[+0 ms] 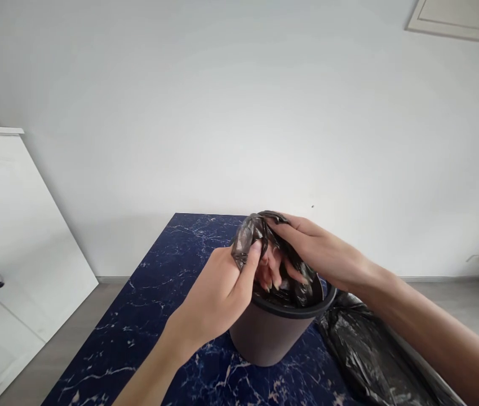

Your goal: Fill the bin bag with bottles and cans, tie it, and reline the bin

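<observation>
A black plastic bag (245, 234) is bunched between my two hands, over the mouth of a brown bin (265, 335) with a black rim. My left hand (225, 287) grips the bag's edge from the left, its thumb laid over the plastic and its fingers curled inside. From the right, my right hand (307, 242) holds the bag's upper edge, with some fingers reaching down into the opening. Part of the bag hangs inside the bin, and how far down it goes is hidden.
The bin stands on a dark blue marble-patterned table (146, 310). Another piece of black plastic (375, 349) lies crumpled at the right, under my right forearm. A white cabinet (15, 214) with a black handle stands at the left. Behind the table rises a pale wall (239, 113).
</observation>
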Motion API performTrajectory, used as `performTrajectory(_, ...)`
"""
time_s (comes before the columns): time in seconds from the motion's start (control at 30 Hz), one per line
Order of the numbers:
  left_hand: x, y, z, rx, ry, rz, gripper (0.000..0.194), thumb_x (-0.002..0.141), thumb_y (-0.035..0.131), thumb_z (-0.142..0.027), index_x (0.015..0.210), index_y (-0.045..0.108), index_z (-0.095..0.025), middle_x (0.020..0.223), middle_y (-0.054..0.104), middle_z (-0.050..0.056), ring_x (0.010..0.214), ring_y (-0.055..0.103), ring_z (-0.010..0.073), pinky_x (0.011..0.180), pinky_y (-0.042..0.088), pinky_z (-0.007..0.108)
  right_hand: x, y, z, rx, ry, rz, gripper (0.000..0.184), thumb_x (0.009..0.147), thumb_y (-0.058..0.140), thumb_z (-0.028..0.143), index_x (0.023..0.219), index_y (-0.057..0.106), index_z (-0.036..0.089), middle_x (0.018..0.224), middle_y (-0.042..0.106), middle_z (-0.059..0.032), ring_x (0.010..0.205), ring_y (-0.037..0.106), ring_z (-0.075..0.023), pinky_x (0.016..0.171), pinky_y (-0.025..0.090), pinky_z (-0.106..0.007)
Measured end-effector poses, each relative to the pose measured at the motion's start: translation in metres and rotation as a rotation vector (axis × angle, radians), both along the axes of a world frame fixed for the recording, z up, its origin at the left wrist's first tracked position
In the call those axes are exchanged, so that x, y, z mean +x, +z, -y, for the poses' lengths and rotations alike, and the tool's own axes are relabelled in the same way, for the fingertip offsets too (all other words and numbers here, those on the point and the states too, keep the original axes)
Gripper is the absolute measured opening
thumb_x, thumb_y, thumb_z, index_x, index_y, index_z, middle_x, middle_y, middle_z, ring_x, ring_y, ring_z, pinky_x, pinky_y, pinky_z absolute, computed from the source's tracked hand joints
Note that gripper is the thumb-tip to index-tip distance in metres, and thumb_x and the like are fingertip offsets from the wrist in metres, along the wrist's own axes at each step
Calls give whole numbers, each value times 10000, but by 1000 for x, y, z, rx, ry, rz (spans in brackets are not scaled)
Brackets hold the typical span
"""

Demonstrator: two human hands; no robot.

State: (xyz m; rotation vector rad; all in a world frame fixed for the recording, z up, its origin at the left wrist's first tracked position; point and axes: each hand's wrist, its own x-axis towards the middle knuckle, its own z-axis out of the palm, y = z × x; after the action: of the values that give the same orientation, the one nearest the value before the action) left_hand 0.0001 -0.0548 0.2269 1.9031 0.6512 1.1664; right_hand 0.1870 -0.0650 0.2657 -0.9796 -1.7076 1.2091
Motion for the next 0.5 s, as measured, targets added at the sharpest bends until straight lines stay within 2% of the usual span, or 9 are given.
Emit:
performTrajectory(0.07, 0, -1, 0, 108, 107, -84, 310, 1118, 466, -355, 862, 612, -257, 677, 627, 2, 595, 551, 190, 637, 415, 344, 0, 0, 2, 35, -62, 33, 345, 1066, 519, 501, 888, 655, 239, 612, 625, -2, 542, 613, -162, 410, 396, -247)
performTrajectory(0.1, 0, -1, 0, 152, 132, -121, 323, 1128, 431, -352, 884, 621, -259, 712, 646, 12, 635, 577, 199, 661, 429, 347, 1, 1, 3, 30, -80, 31, 354, 1065, 527, 508, 865, 645, 242, 590, 597, 11, 522, 585, -151, 434, 407, -251)
performTrajectory(0.2, -1, 0, 1, 181, 96, -115, 363, 1145, 370, -373, 963, 663, -259, 897, 712, 53, 844, 651, 233, 840, 500, 369, 8, 2, 8, -73, -28, -28, 488, 1063, 521, 569, 701, 547, 242, 528, 459, 53, 428, 421, -107, 528, 448, -288)
performTrajectory(0.27, -1, 3, 3, 202, 67, -100, 329, 1144, 382, -377, 1057, 677, -264, 1115, 714, 81, 1071, 643, 261, 1006, 496, 397, 12, 3, 12, -125, 30, -25, 565, 1051, 521, 618, 640, 475, 234, 543, 367, 67, 435, 294, -87, 519, 385, -285)
performTrajectory(0.37, -2, 5, 7, 229, 51, -139, 284, 1145, 389, -357, 1170, 660, -278, 1345, 635, 85, 1349, 526, 275, 1158, 451, 427, 15, 5, 18, -141, -51, -12, 553, 1029, 563, 643, 691, 441, 222, 656, 252, 71, 555, 167, -102, 504, 193, -270)
performTrajectory(0.43, -3, 6, 8, 251, 79, -178, 278, 1149, 376, -352, 1236, 634, -294, 1344, 621, 81, 1385, 507, 273, 1170, 463, 449, 14, 7, 22, -216, -117, -53, 497, 1019, 581, 628, 764, 441, 226, 734, 208, 63, 620, 130, -121, 529, 153, -282)
performTrajectory(0.5, -5, 6, 7, 291, 137, -190, 275, 1149, 375, -348, 1293, 607, -311, 1313, 628, 77, 1351, 540, 273, 1160, 480, 471, 13, 8, 26, -312, -114, -114, 383, 1029, 532, 561, 846, 483, 227, 776, 205, 50, 653, 145, -135, 552, 182, -294)
